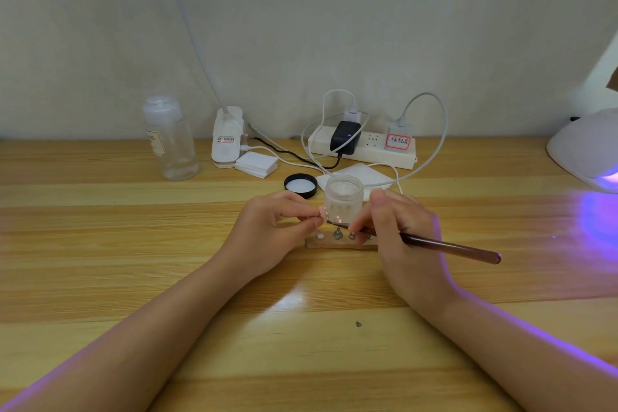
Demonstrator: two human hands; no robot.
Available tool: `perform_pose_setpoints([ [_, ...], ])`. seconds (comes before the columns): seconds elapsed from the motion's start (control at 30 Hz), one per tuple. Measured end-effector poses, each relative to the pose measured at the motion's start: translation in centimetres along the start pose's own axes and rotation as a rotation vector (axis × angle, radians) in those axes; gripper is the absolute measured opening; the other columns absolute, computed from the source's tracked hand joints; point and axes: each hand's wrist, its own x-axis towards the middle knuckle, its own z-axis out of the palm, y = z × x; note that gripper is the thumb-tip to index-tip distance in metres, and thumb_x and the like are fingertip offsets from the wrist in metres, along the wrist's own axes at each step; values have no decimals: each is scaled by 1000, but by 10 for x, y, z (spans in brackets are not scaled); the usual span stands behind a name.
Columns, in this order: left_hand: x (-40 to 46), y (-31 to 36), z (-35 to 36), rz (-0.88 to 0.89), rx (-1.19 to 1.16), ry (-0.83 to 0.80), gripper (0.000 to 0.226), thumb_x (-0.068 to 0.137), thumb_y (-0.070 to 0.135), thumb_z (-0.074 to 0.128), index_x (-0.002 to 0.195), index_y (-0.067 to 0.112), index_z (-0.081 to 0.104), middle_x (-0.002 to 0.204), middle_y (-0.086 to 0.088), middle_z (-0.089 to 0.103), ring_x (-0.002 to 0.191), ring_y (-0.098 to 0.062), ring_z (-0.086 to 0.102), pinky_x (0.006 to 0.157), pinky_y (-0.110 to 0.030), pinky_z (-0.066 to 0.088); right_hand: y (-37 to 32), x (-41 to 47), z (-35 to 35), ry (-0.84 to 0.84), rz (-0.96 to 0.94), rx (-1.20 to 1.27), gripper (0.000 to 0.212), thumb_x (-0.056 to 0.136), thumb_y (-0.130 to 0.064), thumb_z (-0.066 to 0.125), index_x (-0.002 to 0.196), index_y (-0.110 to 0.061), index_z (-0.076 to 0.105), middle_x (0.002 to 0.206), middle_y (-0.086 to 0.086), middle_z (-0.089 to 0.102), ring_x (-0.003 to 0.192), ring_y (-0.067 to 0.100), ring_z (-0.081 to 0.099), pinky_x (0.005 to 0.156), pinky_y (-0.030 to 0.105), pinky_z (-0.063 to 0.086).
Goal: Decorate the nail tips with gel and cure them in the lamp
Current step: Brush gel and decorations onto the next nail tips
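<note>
My left hand [271,231] pinches a small pink nail tip [323,211] between thumb and fingers, above a wooden holder block [337,242] with metal pegs. My right hand [401,234] grips a dark brown brush [448,247]; its thin tip reaches left to the nail tip. Just behind the hands stands an open frosted gel jar [343,194], with its black lid [300,185] lying to the left. The white curing lamp [585,147] sits at the right edge and casts purple light onto the wooden table [133,261].
A clear bottle [170,140] stands at the back left beside a white clip lamp base [227,137] and a stack of white pads [256,164]. A power strip [364,147] with chargers and cables lies along the wall. White wipes [361,174] lie behind the jar.
</note>
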Motion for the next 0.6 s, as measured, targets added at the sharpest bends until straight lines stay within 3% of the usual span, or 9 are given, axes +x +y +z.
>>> perform_pose_setpoints([
  [0.13, -1, 1, 0, 7, -4, 3, 29, 77, 5, 70, 84, 33, 70, 84, 4, 68, 82, -8, 62, 78, -18, 48, 0, 2, 1, 24, -23, -24, 46, 92, -38, 34, 60, -20, 62, 55, -7, 58, 62, 12, 54, 68, 30, 42],
  [0.33, -1, 2, -1, 8, 17, -1, 31, 77, 5, 70, 81, 35, 69, 84, 1, 69, 81, -8, 63, 79, -21, 49, 2, 5, 5, -23, -13, -107, 32, 91, -47, 34, 65, -43, 51, 59, -13, 60, 68, 10, 54, 70, 28, 42],
  [0.5, 0, 2, -1, 2, 14, -11, 29, 76, 3, 70, 82, 32, 70, 82, 2, 68, 78, -6, 62, 74, -14, 48, 0, 4, 4, -6, 2, -72, 35, 90, -46, 33, 61, -43, 52, 54, -20, 55, 65, 9, 53, 69, 26, 41],
  [0.6, -1, 1, -1, -8, 9, -18, 26, 76, 3, 70, 85, 27, 71, 83, 2, 68, 78, -5, 62, 74, -14, 48, -1, 3, 2, 2, 23, -18, 40, 90, -44, 34, 57, -37, 56, 51, -14, 57, 62, 12, 55, 69, 33, 44],
])
